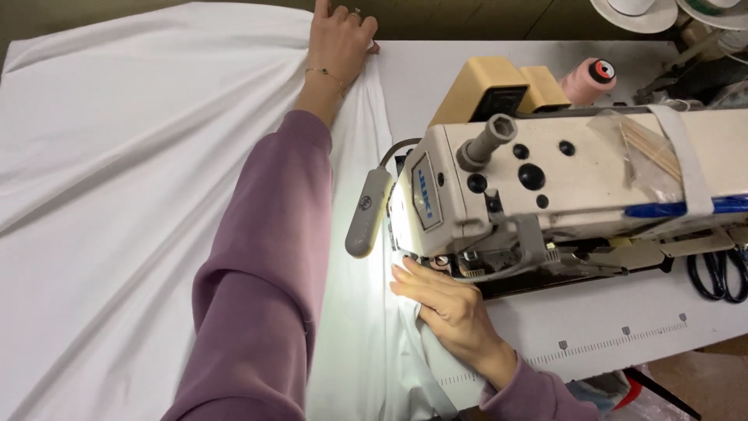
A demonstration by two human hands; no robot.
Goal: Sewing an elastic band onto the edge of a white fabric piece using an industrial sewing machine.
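Observation:
A large white cloth (117,195) lies spread over the table, running under the head of a cream sewing machine (561,171). My left hand (340,39) reaches far across in a mauve sleeve and presses flat on the cloth's far edge. My right hand (444,304) rests on the cloth just in front of the needle area, fingers curled over a fold and a white band (432,382). A small grey lamp (366,212) lights the cloth beside the needle.
A pink thread cone (590,79) and a tan box (499,87) stand behind the machine. Black scissors (721,273) lie at the right edge. A ruler scale (615,339) is printed along the white table's front. Plastic bags sit below at bottom right.

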